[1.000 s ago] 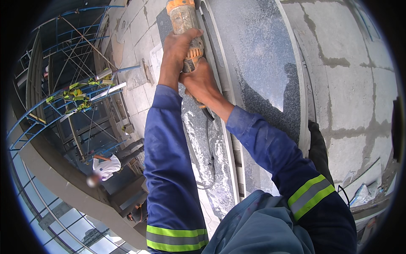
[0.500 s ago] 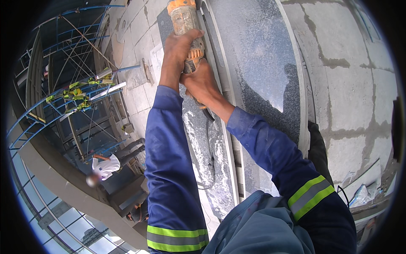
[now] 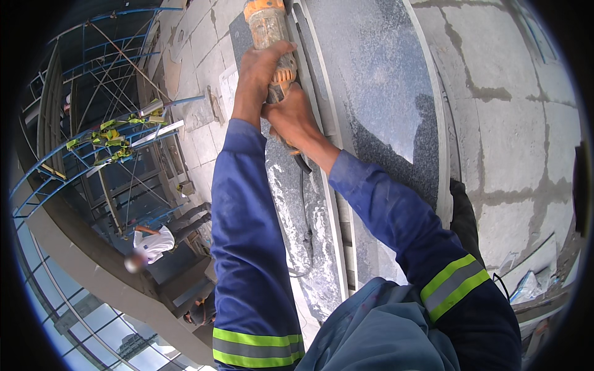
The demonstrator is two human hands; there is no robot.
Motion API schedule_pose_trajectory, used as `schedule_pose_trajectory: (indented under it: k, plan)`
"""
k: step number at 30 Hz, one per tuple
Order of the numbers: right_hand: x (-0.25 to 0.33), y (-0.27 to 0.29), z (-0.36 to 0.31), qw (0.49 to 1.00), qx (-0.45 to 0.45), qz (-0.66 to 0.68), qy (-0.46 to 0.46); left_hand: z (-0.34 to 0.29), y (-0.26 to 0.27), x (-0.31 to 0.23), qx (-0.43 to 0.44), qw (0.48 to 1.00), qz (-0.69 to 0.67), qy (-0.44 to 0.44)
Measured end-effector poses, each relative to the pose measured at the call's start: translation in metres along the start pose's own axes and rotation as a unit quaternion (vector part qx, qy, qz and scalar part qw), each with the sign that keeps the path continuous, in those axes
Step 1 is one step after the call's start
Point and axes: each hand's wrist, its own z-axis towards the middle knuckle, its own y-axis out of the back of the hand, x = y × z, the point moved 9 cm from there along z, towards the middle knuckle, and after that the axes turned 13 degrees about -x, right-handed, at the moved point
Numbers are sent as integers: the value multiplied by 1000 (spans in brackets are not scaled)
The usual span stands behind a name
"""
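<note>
A dusty orange angle grinder [image 3: 267, 29] lies lengthwise in both my hands at the top middle, its far working end cut off by the view's edge. My left hand [image 3: 257, 77] wraps round the middle of its body. Closer to me, my right hand [image 3: 297, 123] is closed round the rear handle, just below the vents. A black cord [image 3: 303, 166] leaves the rear end and runs down over a narrow dark stone slab [image 3: 318, 247] streaked with white dust. The grinder is above this slab; whether it touches is hidden.
A wider grey stone slab [image 3: 396, 74] lies alongside to the right, with my shadow on it. Concrete paving [image 3: 507, 142] stretches beyond. Blue scaffolding [image 3: 105, 133] stands at the left, with a person in a white shirt [image 3: 154, 244] near it. Sheet scraps [image 3: 529, 284] lie lower right.
My hands and the grinder have shifted very slightly up and to the left. Both grips are the same.
</note>
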Motion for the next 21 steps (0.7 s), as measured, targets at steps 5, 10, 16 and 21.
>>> schedule_pose_trajectory:
  k: [5,10,16,21]
  plan:
    - [1,1,10,1000,3,-13,-14,-4,-8,-9,24,999,-23,-1]
    - [0,-5,13,998,38,-31,-26,2,-5,-6,14,999,-29,9]
    - [0,-1,12,1000,-3,-18,-13,8,-7,-2,12,1000,-15,5]
    - [1,-1,3,1000,-3,-10,-1,0,-3,-5,19,1000,-8,-4]
